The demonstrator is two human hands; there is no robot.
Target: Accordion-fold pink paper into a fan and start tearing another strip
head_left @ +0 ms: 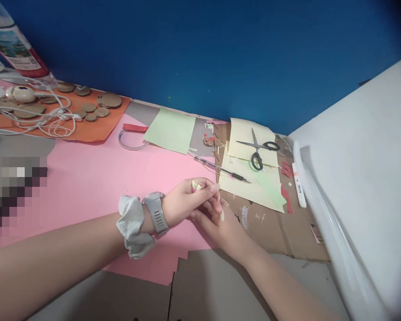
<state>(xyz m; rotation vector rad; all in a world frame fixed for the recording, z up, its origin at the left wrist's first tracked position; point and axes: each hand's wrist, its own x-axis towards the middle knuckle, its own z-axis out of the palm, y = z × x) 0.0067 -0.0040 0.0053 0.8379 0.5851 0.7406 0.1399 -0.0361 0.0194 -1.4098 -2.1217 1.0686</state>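
Over the front of the pink paper (96, 178), my two hands meet. My left hand (190, 200) is closed on a small pleated, striped bit of paper (197, 186) that shows between thumb and fingers. Just below and to the right, my right hand (220, 227) touches the left one with its fingers curled in; what they hold is hidden. A black pen (222, 169) lies just beyond the hands. Black-handled scissors (259, 147) rest partly open on pale yellow paper (234, 183).
Brown cardboard (270, 236) with red scraps and a white marker (299, 185) lies to the right. Light green paper (170, 129) and a tape ring (132, 147) are behind. Cardboard discs (109, 100), tangled earphones (23, 93) and a bottle (20, 49) stand left. A blue wall (187, 53) borders the back.
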